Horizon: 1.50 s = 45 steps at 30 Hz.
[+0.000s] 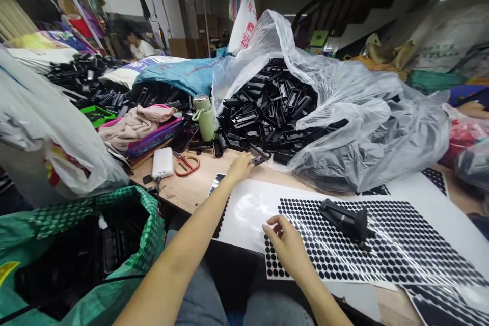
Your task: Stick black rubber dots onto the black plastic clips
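My left hand (241,167) reaches to the near edge of the heap of black plastic parts (271,107), its fingers on a small black part (259,160). Over the left edge of a sheet of round black stickers (397,239) is my right hand (283,237), thumb and forefinger curved close together; whether something tiny sits between them is too small to tell. A black plastic part with a wide end (346,221) lies on the sticker sheet, right of my right hand. White backing paper (246,214) lies between my two arms.
Behind the table edge, a clear plastic bag (355,132) spills black parts. Left of it stand a green bottle (205,118), red-handled scissors (187,165) and a white power bank (162,162). A green sack (148,214) holds black parts at the lower left. A person sits far back.
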Each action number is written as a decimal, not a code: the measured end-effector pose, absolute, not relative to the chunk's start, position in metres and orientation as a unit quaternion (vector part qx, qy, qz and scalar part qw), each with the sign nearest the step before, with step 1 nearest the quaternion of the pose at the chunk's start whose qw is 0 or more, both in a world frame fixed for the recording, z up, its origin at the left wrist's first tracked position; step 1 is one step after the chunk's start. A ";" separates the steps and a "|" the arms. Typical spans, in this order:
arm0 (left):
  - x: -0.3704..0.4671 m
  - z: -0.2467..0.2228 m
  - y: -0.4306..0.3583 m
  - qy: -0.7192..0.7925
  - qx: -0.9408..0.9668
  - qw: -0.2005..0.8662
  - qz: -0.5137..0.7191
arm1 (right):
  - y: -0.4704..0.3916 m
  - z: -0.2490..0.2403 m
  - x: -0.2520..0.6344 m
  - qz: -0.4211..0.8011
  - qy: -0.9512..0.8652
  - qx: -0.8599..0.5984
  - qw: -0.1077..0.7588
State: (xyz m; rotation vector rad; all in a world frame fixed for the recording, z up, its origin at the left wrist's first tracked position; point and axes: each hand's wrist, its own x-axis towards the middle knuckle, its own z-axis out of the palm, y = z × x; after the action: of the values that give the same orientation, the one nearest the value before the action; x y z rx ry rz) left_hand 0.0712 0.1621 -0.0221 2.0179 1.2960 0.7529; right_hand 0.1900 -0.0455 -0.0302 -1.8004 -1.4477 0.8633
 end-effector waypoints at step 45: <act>-0.002 -0.006 0.032 0.448 0.368 0.753 0.310 | -0.008 0.001 0.144 0.337 -0.592 -0.618 0.392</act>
State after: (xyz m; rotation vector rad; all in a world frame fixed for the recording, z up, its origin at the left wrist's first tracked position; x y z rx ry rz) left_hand -0.0021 0.0316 -0.0064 0.8037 0.9785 0.6771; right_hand 0.1444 -0.0079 0.0013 -1.5691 -1.5027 0.8568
